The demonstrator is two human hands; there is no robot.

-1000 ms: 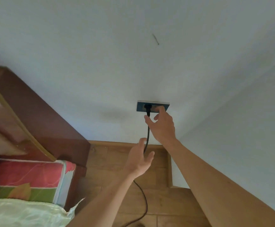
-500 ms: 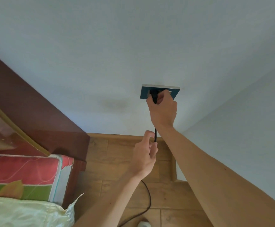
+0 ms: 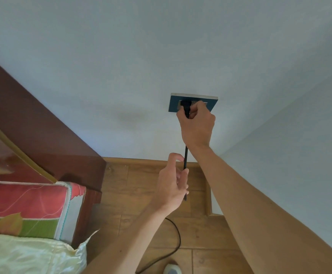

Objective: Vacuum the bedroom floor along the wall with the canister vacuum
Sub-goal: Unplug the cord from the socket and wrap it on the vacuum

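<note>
A dark blue wall socket [image 3: 174, 104] is set low in the white wall. A black plug [image 3: 185, 105] sits in it, and my right hand [image 3: 197, 125] grips the plug with curled fingers. The black power cord [image 3: 185, 159] drops straight down from the plug. My left hand [image 3: 173, 186] holds the cord lower down, between thumb and curled fingers. Below that hand the cord loops across the wooden floor [image 3: 141, 190] toward the bottom edge. The canister vacuum itself is out of view.
A dark red wooden headboard [image 3: 48, 139] and a bed with a red and green mattress [image 3: 26, 206] and cream bedding [image 3: 28, 256] fill the left. A wooden skirting board [image 3: 141, 161] runs along the wall, which steps out in a corner at right. A small grey object [image 3: 172, 269] lies at the bottom edge.
My right hand went from open fingers near the socket to a grip on the plug. My left hand closed round the cord. The view moved closer to the socket.
</note>
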